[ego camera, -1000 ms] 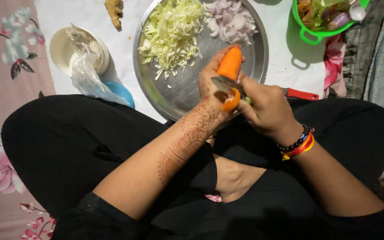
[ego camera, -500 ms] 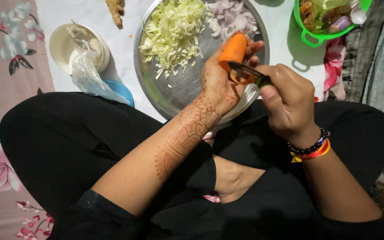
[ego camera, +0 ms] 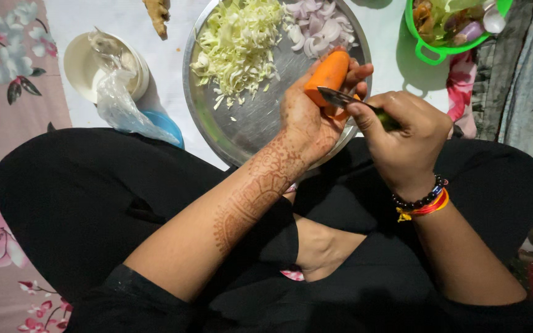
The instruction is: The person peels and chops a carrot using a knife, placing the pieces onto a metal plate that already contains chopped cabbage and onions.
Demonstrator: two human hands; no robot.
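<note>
Floor-level setup, cross-legged over a white cloth point(ego camera: 396, 74). Right hand point(ego camera: 402, 139) has its fingers wrapped round a knife point(ego camera: 340, 98), blade on the carrot point(ego camera: 327, 73) that the left hand point(ego camera: 306, 117) grips above the steel plate point(ego camera: 248, 126) of shredded cabbage point(ego camera: 239, 43).

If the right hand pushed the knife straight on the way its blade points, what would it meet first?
The carrot: the knife in the right hand points left, its blade already against the carrot held by the left hand. Beyond it, probably the left palm; depth is unclear.

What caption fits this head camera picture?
Left hand holds a carrot while right hand peels it over a steel plate.
</note>
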